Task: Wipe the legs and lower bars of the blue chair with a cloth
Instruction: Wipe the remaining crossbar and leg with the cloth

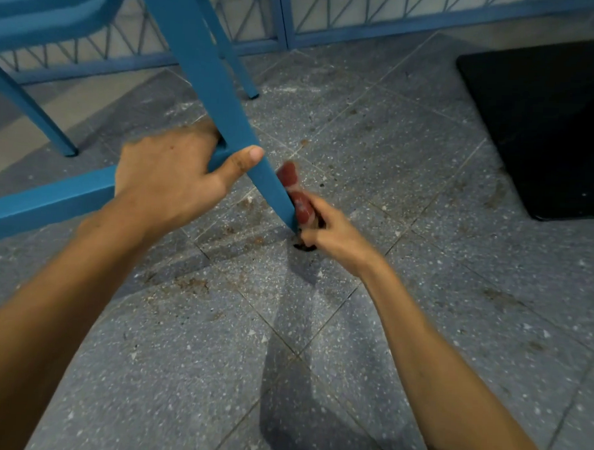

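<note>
Blue chair (201, 50) stands tilted over the speckled floor (387, 297). The left hand (168, 181) grips its front leg (226, 96) where the lower bar (48, 200) joins, fingers curled round; the right hand (332, 233) pinches a red cloth (295, 194) against the leg's foot.

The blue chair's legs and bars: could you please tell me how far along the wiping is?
Done: nothing shows which parts are already wiped. In hand: the right hand holds the cloth against the foot of the near leg, while the left hand grips that leg at the bar. Left, possibly: the bar, the left leg and the far leg.
</note>
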Motion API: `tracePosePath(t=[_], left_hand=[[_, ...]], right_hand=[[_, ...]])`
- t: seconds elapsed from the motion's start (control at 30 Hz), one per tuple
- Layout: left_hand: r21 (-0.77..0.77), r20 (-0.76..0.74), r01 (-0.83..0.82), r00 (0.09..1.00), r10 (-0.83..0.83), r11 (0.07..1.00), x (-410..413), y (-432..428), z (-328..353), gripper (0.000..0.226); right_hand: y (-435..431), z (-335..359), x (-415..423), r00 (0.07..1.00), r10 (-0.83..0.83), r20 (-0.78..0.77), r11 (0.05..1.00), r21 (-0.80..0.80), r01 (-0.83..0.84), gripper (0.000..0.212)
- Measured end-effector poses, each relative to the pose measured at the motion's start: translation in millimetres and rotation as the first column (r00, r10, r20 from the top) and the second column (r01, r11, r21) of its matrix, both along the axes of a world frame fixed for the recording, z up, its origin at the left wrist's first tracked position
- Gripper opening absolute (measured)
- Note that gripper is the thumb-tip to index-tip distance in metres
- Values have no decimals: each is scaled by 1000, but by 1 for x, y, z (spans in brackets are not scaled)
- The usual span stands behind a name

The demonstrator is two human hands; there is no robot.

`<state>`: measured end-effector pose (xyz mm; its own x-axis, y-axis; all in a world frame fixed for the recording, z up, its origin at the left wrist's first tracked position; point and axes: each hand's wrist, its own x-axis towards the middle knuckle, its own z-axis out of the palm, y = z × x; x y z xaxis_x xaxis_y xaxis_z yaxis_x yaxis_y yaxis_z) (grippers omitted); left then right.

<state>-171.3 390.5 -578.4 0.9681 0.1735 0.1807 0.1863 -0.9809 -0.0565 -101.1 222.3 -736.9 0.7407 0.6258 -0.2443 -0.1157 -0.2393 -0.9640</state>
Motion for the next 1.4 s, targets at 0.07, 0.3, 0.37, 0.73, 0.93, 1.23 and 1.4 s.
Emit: tracePosePath(t=[0.07, 0.3, 0.37, 0.73, 0.93, 1.23, 1.4], left_hand=[[8, -3, 6, 1000, -6, 1000, 0, 0, 0, 73], [25, -29, 1, 1000, 0, 1000, 0, -2, 3, 70], [23, -38, -1, 999, 2, 1000, -1, -2, 3, 71], [-94, -125, 124, 983, -135, 988, 0, 10, 10, 52], [-137, -87, 186, 976, -198, 973, 1, 21, 4, 49], [-210, -81, 244, 961, -265, 947, -5, 46, 6, 42], [-217, -55, 238, 965, -255, 947, -7, 47, 6, 40]], right_hand=[[-4, -20, -1, 1000, 23, 12, 987, -160, -21, 70], [10, 11, -10, 982, -130, 140, 988, -69, 140, 69], [11, 45, -15, 979, -140, 145, 984, 126, 122, 75], [24, 10, -18, 859, -209, 467, 978, 95, 186, 80], [15, -41, -30, 916, -236, 324, 902, -277, 330, 48], [44, 28, -86, 273, 659, 701, 517, -685, 513, 69], [75, 29, -61, 315, 879, 358, 148, -832, 534, 48]])
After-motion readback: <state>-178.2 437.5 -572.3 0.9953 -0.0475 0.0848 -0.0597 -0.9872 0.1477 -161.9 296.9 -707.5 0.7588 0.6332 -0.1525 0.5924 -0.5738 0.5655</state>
